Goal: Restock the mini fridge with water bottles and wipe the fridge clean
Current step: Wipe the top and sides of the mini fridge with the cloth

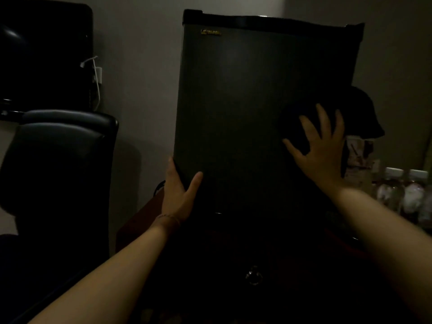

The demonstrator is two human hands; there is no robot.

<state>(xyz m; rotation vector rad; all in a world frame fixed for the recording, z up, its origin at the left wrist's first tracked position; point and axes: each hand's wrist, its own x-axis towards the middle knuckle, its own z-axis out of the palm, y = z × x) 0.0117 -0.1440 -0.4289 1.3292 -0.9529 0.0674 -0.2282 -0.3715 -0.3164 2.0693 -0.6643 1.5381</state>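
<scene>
A dark mini fridge [245, 101] with its door closed stands in front of me in a dim room, a small gold logo near its top left. My left hand [178, 190] grips the door's lower left edge, thumb on the front. My right hand [320, 148] presses a dark cloth [357, 113] flat against the right part of the door, fingers spread. Water bottles [404, 195] with white caps stand at the right, low beside the fridge.
A black padded chair [58, 160] stands at the left, with a white cable [97, 78] hanging on the wall behind it. The fridge sits on a dark wooden cabinet [138, 220] with a ring pull [253, 275] lower down.
</scene>
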